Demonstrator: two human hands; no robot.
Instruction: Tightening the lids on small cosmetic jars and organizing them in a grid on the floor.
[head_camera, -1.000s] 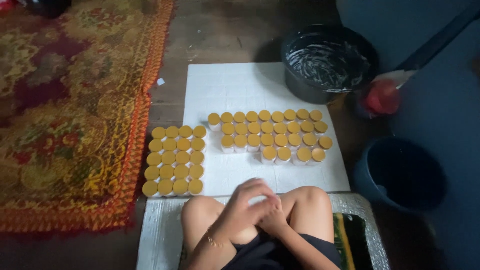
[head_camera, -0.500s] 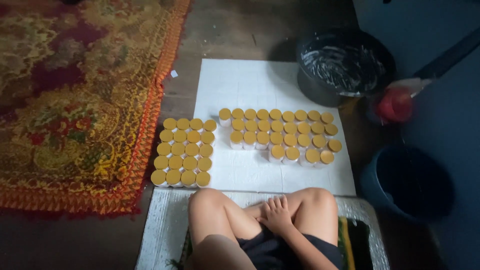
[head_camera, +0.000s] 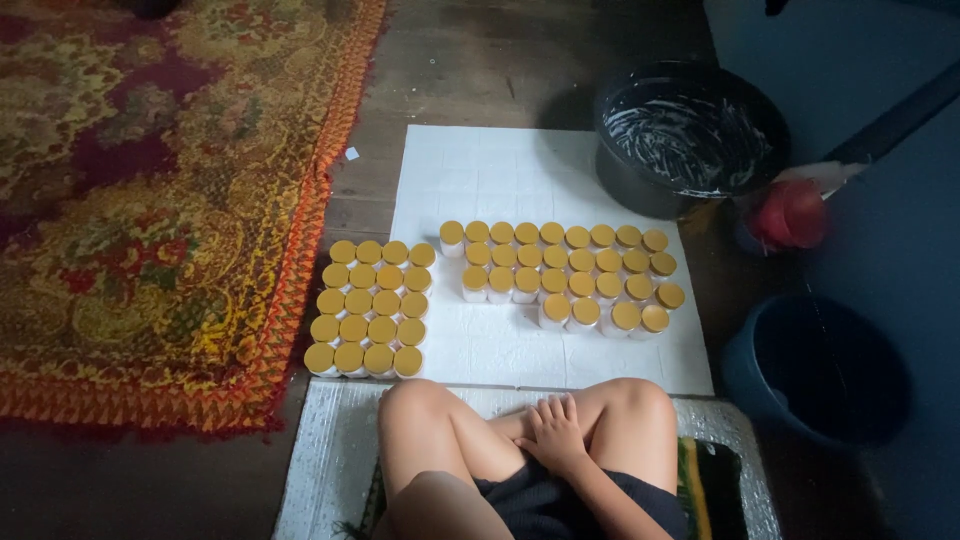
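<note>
Yellow-lidded jars (head_camera: 560, 272) stood in rows on a white sheet (head_camera: 500, 180) before a person seated cross-legged on the floor.

One hand (head_camera: 553, 437) rested flat between the knees, fingers spread loosely and holding nothing; which hand it was, and where the other lay, could not be told. The larger jar group filled the sheet's right half, well apart from the hand, while a smaller block of jars (head_camera: 370, 308) sat just off the sheet's left edge, beside a red patterned rug (head_camera: 150, 200). A black basin (head_camera: 690, 135) streaked with white stood at the sheet's far right corner, with a red object (head_camera: 792, 214) near it and a dark blue bucket (head_camera: 815, 370) close to the person's right knee. A silvery mat (head_camera: 335, 450) lay under the legs.
</note>
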